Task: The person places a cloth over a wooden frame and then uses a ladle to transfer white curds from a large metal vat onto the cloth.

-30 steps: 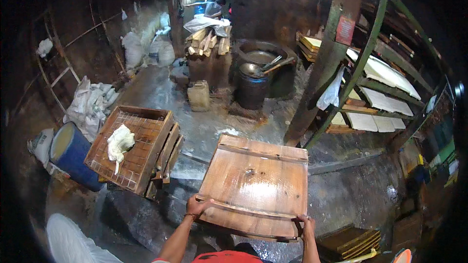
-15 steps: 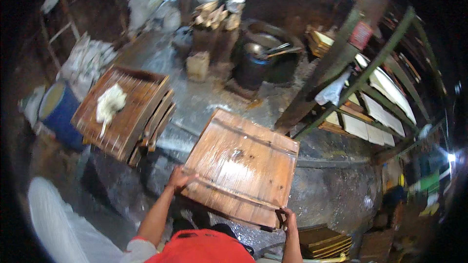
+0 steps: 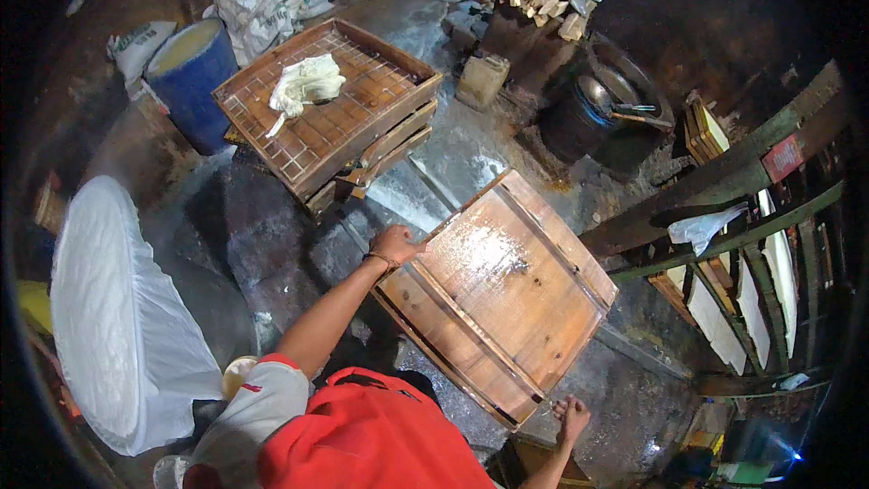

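Note:
A wet, square wooden board [image 3: 507, 276] with crosswise battens lies in front of me, turned like a diamond. My left hand [image 3: 396, 244] grips its left edge, thumb and fingers on the wood. Just off the board's lower right edge is my right hand [image 3: 570, 417], its fingers curled in and nothing visible in them. Beyond my left hand stands a stack of wooden trays [image 3: 412, 131]; the top one has a grid in its bottom, and a bunched whitish cloth [image 3: 308, 83] rests on it.
A round container covered in white cloth [image 3: 95, 317] stands at left. Behind it is a blue barrel [image 3: 192, 81] near white sacks [image 3: 272, 4]. A dark pot [image 3: 584, 118] and stacked firewood [image 3: 548, 2] are at the back. A rack [image 3: 751, 254] holds white slabs at right.
The view has swung leftward, so the scene sits further right. The board looks turned to a diamond. My right hand has come off the board's corner; my left still holds the edge.

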Motion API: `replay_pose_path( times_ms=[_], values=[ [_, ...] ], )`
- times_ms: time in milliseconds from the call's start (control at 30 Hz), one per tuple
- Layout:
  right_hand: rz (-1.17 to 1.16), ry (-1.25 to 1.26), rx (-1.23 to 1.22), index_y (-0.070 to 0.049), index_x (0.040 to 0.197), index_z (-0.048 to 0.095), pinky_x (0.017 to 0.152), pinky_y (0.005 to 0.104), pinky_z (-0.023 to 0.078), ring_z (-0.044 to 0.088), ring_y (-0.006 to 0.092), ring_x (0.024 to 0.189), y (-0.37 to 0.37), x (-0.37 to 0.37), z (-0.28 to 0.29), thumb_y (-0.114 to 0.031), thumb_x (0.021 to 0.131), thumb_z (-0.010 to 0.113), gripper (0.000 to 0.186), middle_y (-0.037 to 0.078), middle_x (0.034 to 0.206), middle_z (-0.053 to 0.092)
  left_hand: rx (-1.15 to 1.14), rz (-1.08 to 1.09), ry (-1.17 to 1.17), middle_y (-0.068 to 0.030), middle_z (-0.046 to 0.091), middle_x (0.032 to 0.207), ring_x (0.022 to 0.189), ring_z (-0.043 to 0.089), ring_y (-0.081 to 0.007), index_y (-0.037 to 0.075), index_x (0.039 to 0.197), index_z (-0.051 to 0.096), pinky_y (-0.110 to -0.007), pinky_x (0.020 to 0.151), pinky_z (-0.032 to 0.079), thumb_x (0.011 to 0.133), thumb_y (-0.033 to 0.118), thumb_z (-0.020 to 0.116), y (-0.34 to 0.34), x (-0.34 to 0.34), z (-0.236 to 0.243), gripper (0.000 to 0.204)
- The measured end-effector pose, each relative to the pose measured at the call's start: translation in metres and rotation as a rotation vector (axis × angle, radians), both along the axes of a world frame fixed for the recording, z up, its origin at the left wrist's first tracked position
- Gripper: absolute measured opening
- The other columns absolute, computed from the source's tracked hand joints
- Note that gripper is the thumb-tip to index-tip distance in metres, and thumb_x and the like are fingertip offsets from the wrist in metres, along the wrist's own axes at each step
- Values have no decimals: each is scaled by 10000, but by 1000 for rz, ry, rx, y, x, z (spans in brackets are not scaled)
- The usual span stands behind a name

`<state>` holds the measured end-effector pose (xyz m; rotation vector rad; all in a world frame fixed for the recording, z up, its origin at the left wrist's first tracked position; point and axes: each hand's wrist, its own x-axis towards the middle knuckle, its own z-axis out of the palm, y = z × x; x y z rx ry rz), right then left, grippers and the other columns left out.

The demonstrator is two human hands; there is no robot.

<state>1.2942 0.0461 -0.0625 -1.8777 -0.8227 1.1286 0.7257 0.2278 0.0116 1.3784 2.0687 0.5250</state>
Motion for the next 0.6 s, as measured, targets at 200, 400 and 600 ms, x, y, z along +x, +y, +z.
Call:
replay_pose_path(
  times_ms=[200,400,600],
  values=[
    [-94,127,-90,-23,998,625,502,253,489,603,121,653,12,-32,-27,-248,851,661,271,53,825,646,-123,4,-238,-133,683,723,678,649,-252,26,673,685,-354,686,518,516,412,863,12,-19,-65,453],
    [-53,-52,-51,-24,929,653,501,237,483,585,110,649,13,-53,-28,-257,802,723,275,41,812,645,-160,-21,-327,-51,660,708,612,597,-144,30,777,698,-284,591,493,527,314,889,5,-26,-50,424],
    [-63,-620,-45,16,884,626,516,268,485,591,125,685,12,-16,-30,-195,807,707,238,70,796,633,-220,-129,-745,-37,637,696,584,599,-106,38,871,686,-254,522,503,790,275,701,-32,-59,-53,251]
  ],
)
